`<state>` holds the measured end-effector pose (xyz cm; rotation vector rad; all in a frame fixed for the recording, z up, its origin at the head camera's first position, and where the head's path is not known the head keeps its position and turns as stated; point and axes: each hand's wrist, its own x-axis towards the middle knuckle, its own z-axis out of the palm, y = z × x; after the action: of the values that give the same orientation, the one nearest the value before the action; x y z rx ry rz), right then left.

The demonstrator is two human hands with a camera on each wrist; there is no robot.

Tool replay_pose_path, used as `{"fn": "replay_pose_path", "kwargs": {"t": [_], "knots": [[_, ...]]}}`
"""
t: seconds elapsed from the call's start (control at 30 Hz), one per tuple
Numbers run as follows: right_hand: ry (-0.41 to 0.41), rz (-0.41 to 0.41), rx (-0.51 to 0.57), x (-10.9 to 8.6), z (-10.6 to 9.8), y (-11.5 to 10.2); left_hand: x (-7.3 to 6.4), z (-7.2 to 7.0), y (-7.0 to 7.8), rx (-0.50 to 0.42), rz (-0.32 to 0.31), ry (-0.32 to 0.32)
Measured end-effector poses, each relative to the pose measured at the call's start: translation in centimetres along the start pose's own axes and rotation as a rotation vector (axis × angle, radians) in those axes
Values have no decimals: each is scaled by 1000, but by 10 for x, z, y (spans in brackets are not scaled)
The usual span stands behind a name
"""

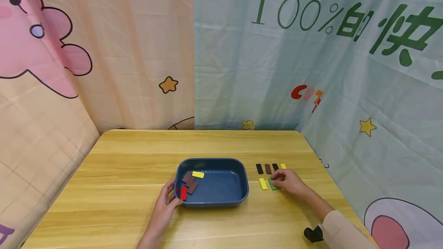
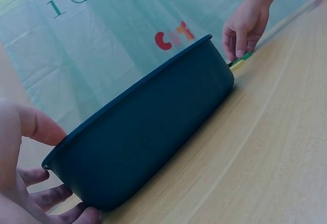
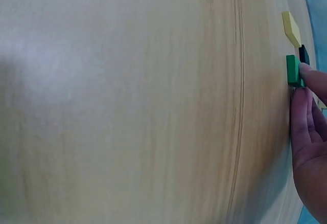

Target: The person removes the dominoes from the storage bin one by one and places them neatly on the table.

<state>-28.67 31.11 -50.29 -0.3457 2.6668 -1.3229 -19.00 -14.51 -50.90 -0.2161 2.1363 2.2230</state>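
Observation:
My left hand (image 1: 164, 204) grips the left end of a dark blue plastic tub (image 1: 221, 205); in the left wrist view the thumb lies on the rim and the fingers spread along the outer wall. Inside the tub, at its left, lie several brown blocks (image 1: 192, 187), a yellow block (image 1: 198, 174) and a red block (image 1: 183, 193). To the right of the tub, my right hand (image 1: 290, 182) pinches a small flat green block (image 3: 293, 70) between thumb and fingers, low at the tabletop. Close beside it lies another yellow block (image 1: 263, 184).
Behind the green block runs a row with a black block (image 1: 259, 168), a brown block (image 1: 268, 169), a second black block (image 1: 275, 166) and a yellow block (image 1: 283, 166). The wooden table (image 1: 114, 210) meets printed curtains (image 1: 221, 68). A black object (image 1: 313, 234) sits by the right sleeve.

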Motion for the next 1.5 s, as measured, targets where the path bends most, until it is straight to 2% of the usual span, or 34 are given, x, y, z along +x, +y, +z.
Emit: {"fn": "replay_pose_path", "kwargs": {"t": [0.1, 0.27, 0.4, 0.63, 0.97, 1.3, 1.5], "knots": [[15, -3, -20, 0, 1, 0, 1, 0, -1, -5, 11, -9], [74, 38, -12, 5, 0, -4, 2, -1, -4, -17, 5, -17], [86, 15, 9, 11, -2, -13, 2, -1, -3, -17, 2, -17], [-2, -48, 34, 21, -6, -27, 2, 0, -1, -19, 9, -24], [-116, -77, 51, 37, -10, -48, 5, 2, -3, -20, 3, -25], [-197, -139, -40, 59, -8, -85, 3, 0, -1, -11, 5, -29], [-282, -186, -83, 68, 2, -110, 2, -2, 1, 4, 13, -29]]}}
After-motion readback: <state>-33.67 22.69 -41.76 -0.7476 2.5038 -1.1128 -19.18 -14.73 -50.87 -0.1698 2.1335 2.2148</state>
